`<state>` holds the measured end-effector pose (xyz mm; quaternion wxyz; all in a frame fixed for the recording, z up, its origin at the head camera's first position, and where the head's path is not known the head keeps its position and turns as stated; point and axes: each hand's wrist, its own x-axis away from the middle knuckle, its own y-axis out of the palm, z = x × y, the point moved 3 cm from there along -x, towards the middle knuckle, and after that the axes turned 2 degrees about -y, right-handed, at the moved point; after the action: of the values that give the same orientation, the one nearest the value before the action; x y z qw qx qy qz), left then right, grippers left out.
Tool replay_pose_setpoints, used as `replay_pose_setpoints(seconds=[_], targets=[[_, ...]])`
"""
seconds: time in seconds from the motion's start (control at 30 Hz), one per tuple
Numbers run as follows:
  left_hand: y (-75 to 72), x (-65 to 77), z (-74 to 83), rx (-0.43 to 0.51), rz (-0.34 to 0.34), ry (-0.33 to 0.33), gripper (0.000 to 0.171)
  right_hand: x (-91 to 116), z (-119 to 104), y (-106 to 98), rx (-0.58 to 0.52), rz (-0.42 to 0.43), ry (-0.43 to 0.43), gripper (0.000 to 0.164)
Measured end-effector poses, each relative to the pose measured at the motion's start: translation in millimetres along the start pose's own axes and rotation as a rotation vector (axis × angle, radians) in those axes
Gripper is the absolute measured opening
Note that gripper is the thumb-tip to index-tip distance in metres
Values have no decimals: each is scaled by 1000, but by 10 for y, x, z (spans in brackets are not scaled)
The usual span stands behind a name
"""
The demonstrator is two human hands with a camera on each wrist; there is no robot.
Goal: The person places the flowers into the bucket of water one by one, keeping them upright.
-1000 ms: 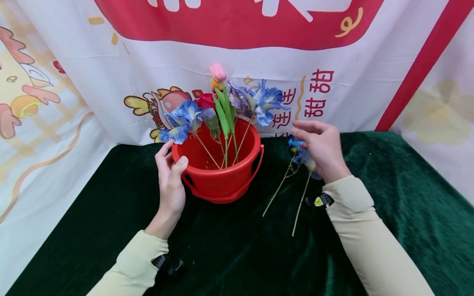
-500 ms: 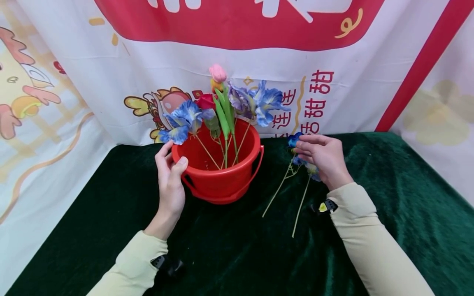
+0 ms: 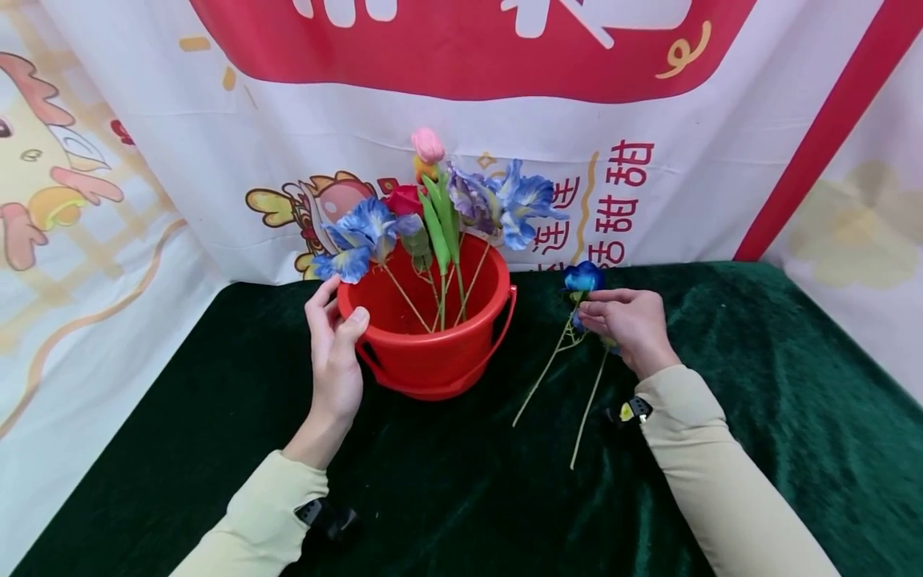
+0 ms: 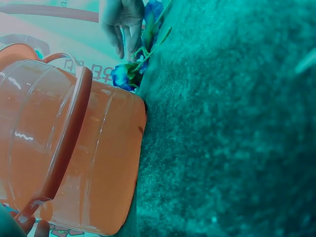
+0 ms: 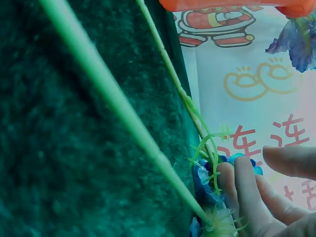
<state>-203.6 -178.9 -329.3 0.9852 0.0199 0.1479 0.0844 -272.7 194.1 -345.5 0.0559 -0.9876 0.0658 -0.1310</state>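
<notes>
A red bucket (image 3: 433,361) holds several artificial flowers, among them blue irises (image 3: 364,232), a red rose (image 3: 405,199) and a pink tulip (image 3: 429,146). My left hand (image 3: 337,361) grips the bucket's left side, thumb at the rim. To the right, a blue rose (image 3: 582,277) lies on the green cloth with its thin stem (image 3: 541,377) toward me. My right hand (image 3: 626,324) is at the stem just below that bloom; the right wrist view shows its thumb (image 5: 291,160) apart from the fingers. A second stem (image 3: 587,413) lies alongside, its blue bloom mostly hidden under this hand.
Dark green velvet cloth (image 3: 461,497) covers the table. A white printed curtain (image 3: 288,120) hangs right behind its back edge. The bucket's red handle (image 3: 505,328) hangs down its front right side. Black wrist cameras (image 3: 328,517) sit under both sleeves.
My right hand has come down from above the loose flowers to the blue rose's stem, uncovering its bloom. The left hand and the bucket have stayed in place.
</notes>
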Motion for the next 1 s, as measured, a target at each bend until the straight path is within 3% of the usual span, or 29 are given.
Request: replay_pose_setpoints(seconds=[0.4, 0.7, 1.0], targets=[[-13, 3, -1, -5, 8, -5, 57, -18, 64, 123, -6, -120, 95, 48], [-6, -3, -6, -5, 0, -3, 58, -12, 70, 159, -178, -201, 198, 60], [-11, -5, -11, -15, 4, 0, 58, 31, 20, 206, -265, -131, 221, 51]])
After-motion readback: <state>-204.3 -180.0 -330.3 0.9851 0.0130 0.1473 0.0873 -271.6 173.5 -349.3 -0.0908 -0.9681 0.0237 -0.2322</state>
